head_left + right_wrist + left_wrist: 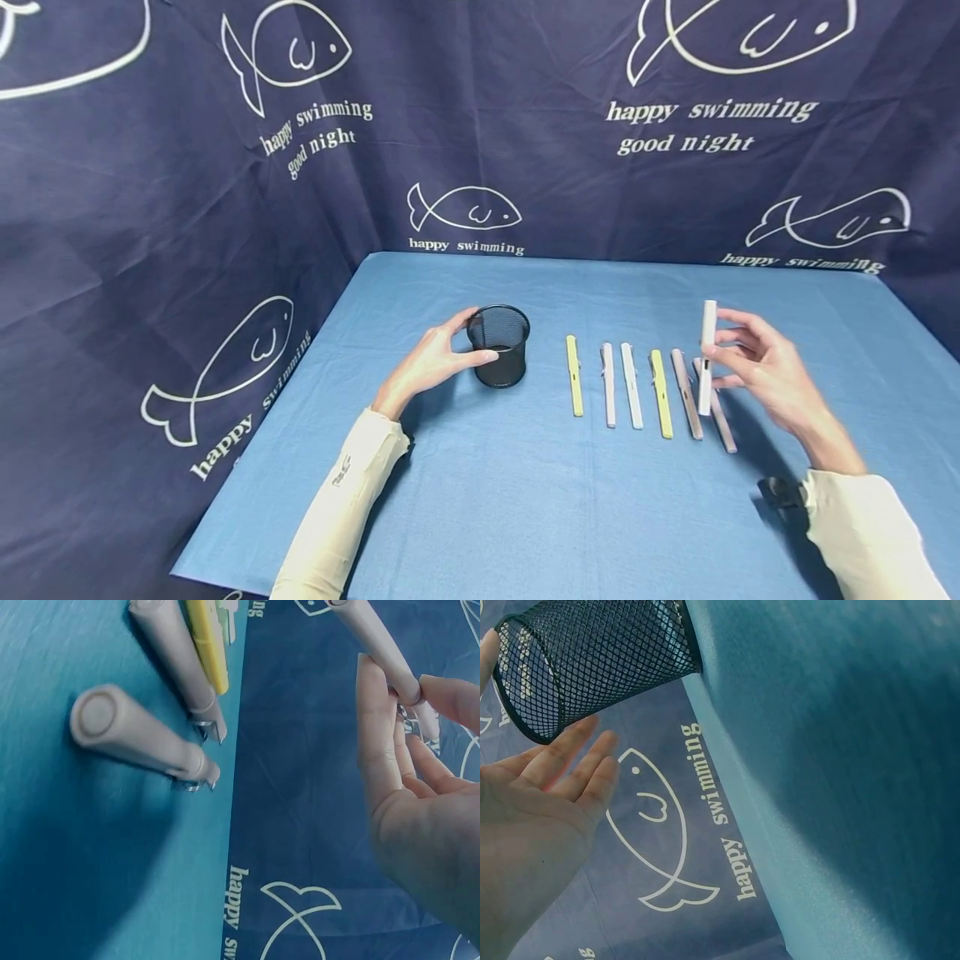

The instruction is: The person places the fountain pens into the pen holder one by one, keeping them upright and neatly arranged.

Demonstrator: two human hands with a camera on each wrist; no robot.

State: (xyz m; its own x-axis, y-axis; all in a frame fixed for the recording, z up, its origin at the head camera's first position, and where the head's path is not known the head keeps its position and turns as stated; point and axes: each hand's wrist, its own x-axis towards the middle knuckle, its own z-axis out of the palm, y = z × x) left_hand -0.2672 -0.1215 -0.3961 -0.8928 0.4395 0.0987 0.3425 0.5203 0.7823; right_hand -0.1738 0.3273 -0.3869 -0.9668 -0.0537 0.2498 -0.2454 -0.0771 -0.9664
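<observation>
A black mesh pen holder point(501, 367) stands upright on the table, its mouth facing up. My left hand point(438, 358) grips it at the rim, thumb across the near side and fingers round the far side; in the left wrist view the fingers lie along the mesh point(622, 660). Above the right end of a row of pens, my right hand point(765, 367) pinches a white pen point(707, 358) between thumb and fingers, held nearly upright. In the right wrist view the pale barrel of this pen point(382, 645) extends up from the fingertips, its metal clip partly hidden by them.
Side by side on the blue tablecloth point(480, 517) lie a yellow pen point(573, 375), a pale pink pen point(608, 387), a white pen point(632, 387), another yellow pen point(661, 396) and two pinkish pens point(686, 396). A dark fish-print curtain point(562, 183) hangs behind and at left.
</observation>
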